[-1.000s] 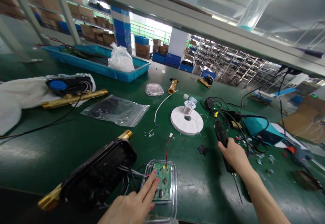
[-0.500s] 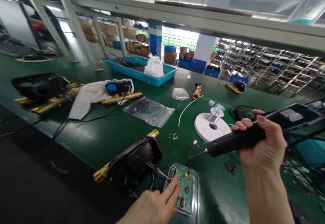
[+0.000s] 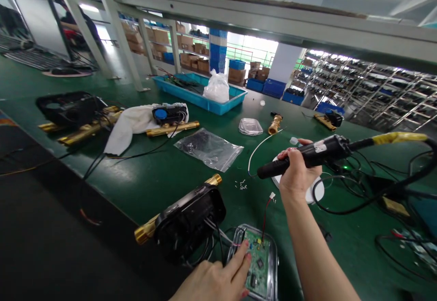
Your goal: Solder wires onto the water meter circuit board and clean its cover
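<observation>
My right hand (image 3: 296,171) is wrapped round a black electric screwdriver (image 3: 307,155), held above the green table over a white disc (image 3: 316,193); the tool's front end points left toward small white screws (image 3: 241,185). My left hand (image 3: 221,273) rests with its fingers stretched on the upper left part of a green circuit board (image 3: 261,262). That board lies in a clear-rimmed case (image 3: 274,269). Grey and black wires run from it to a black housing (image 3: 191,223) on a brass pipe (image 3: 146,230). A red-black lead with a white connector (image 3: 272,195) extends from the board's top.
Further back are a clear plastic bag (image 3: 210,148), a blue tray (image 3: 218,106), clear covers (image 3: 250,126), and a brass fitting (image 3: 275,124). More metered pipes (image 3: 174,128) and a white cloth (image 3: 131,125) lie left. Black cables (image 3: 368,207) loop at the right; a shelf beam (image 3: 239,14) crosses above.
My right hand has moved left and up with the screwdriver, away from the board's lead and over the white disc. My left hand stays on the board; the view has shifted slightly.
</observation>
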`<state>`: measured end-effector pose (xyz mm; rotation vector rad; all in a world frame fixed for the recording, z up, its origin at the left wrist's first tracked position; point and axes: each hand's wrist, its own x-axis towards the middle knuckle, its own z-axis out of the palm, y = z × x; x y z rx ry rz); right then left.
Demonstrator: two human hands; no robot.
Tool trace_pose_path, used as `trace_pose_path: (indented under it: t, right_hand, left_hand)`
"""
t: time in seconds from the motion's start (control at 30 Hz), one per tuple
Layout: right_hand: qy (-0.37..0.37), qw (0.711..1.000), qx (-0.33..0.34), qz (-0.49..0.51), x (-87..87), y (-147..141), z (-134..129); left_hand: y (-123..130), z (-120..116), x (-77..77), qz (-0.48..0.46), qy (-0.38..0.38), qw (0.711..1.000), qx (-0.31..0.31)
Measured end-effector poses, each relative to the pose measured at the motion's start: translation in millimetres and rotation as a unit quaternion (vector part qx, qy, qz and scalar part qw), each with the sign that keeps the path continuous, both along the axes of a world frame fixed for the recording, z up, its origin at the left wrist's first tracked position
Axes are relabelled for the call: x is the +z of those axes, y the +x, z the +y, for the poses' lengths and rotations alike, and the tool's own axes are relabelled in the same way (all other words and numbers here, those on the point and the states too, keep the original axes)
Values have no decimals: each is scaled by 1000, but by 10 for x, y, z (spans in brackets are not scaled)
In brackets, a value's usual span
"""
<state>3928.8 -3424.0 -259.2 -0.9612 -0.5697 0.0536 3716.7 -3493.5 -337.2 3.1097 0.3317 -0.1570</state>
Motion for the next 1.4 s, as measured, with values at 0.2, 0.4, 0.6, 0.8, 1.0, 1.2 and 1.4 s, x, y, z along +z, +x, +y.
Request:
trace_pose_path:
  t: [0.2, 0.4, 0.6, 0.8, 1.0, 1.2, 1.4]
  right_hand:
    - [-9, 1000, 13, 7, -42, -38, 34]
    - [6, 1000, 6, 8, 18, -37, -28]
    - [42, 998, 37, 27, 216, -29, -262]
    - [-3, 994, 76, 80, 410, -109, -979]
    - [-31, 988, 34, 145, 402, -291, -1662]
    - [-30, 990, 57, 127, 257, -350, -1774]
    - [-23, 987, 77, 141, 235, -422, -1746]
  left_hand:
    - [-15, -11, -20, -16, 3, 1000, 3]
    - [-26, -12, 29, -19, -12, 1000, 1]
    - [-79, -30, 107, -50, -41, 998, 8]
    - [-116, -78, -17, -106, -35, 993, 27]
    - [-112, -93, -59, -128, -27, 991, 30]
    - [-103, -99, 8, -105, -24, 994, 29]
    - [-92, -111, 10, -108, -15, 994, 31]
